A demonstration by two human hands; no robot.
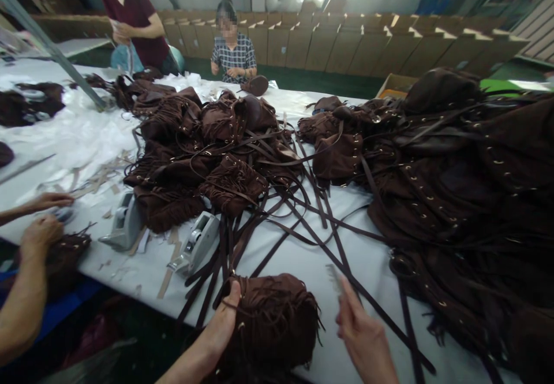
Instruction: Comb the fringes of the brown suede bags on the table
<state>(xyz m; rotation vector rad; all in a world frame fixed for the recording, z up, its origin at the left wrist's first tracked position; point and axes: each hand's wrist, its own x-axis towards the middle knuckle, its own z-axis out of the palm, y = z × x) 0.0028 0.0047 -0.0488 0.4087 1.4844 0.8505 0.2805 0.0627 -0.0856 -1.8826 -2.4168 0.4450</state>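
Observation:
A dark brown fringed suede bag (281, 320) with metal eyelets rests at the near edge of the table. My left hand (223, 320) grips it from the left, thumb on top and the other fingers hidden. To the right of the bag, and apart from it, my right hand (361, 329) is closed around a small pale comb (334, 277), its toothed end pointing up and away from me. Long dark straps (298, 216) lie across the white tabletop (367, 274) beyond both hands.
Brown bags are heaped mid-table (234, 182), with a larger pile (454, 199) at right. Two grey tape dispensers (197, 242) stand left of centre. A co-worker's hands (45, 216) are at far left; two people stand or sit beyond the table, before cardboard boxes (320, 43).

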